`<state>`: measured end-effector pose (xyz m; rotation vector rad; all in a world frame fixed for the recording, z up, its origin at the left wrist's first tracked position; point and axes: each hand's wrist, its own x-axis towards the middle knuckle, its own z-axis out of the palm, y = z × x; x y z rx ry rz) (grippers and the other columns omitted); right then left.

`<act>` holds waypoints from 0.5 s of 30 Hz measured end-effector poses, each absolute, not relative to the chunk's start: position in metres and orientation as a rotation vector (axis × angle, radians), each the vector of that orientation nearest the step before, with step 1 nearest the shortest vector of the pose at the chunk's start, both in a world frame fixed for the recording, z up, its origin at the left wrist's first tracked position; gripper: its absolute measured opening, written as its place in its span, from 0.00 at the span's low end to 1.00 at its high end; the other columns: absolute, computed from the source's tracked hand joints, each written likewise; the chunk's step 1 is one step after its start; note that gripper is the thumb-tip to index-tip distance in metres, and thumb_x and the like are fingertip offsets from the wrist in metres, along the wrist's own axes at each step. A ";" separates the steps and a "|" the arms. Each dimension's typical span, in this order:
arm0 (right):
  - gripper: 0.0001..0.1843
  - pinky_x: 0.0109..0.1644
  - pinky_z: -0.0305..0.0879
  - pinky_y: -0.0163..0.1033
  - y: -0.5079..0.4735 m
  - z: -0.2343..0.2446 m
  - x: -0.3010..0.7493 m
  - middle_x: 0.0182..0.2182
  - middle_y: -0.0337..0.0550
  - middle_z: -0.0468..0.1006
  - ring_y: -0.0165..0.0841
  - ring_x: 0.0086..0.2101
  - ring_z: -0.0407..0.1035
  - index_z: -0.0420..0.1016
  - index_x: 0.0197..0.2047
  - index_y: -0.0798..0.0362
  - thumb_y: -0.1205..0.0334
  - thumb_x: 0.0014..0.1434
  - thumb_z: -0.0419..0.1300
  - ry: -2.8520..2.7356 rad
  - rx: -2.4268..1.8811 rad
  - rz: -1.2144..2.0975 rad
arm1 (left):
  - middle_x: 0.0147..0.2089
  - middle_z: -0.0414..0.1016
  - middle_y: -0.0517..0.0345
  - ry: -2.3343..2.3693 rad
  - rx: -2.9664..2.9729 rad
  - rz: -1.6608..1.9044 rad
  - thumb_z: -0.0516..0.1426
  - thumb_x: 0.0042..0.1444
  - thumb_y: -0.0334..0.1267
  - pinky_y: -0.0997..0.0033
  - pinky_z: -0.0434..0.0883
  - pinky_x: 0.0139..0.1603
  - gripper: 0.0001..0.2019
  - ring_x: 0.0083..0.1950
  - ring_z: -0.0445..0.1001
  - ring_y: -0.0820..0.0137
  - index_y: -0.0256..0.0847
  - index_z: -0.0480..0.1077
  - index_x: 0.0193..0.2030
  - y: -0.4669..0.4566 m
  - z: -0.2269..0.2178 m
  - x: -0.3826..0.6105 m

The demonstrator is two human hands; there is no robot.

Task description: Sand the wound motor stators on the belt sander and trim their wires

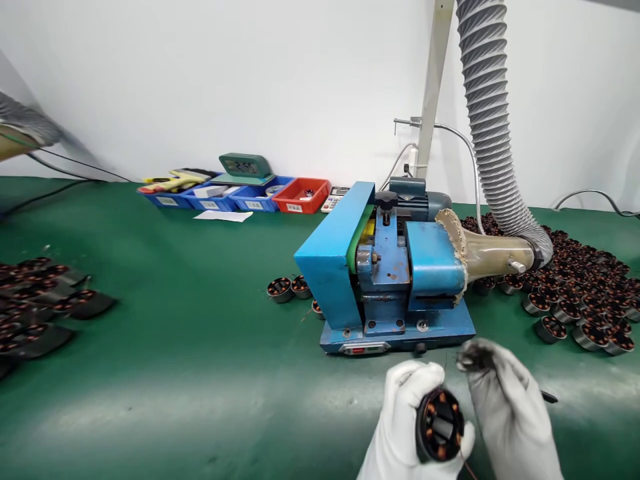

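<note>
My left hand (407,417), in a white glove, grips a motor stator (441,425) with a black ring, copper windings and an open bore facing up toward the camera. A thin copper lead (469,470) hangs from its lower edge. Just right of the stator is my right hand (510,407), also gloved, with darkly soiled fingertips drawn together in a pinch. Those fingertips are blurred, so whatever is between them cannot be made out. A dark, thin tip of some object (549,397) shows beside the right hand, on the bench.
Ahead stands a blue belt grinder (385,267) with a duct (500,127). Many stators (590,293) crowd the right; others (45,293) lie left, and a few (280,289) beside the machine. Blue bins (260,197), a red bin (301,195) and a clock (245,165) line the wall.
</note>
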<state>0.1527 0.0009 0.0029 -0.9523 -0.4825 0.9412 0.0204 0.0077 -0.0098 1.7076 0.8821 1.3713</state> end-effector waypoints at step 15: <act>0.18 0.39 0.77 0.43 0.054 0.003 0.122 0.34 0.48 0.85 0.43 0.35 0.79 0.79 0.37 0.52 0.61 0.39 0.69 -0.739 -1.386 0.665 | 0.44 0.72 0.51 0.856 0.627 1.341 0.49 0.59 0.53 0.63 0.74 0.49 0.17 0.45 0.76 0.65 0.44 0.68 0.42 0.065 -0.018 0.081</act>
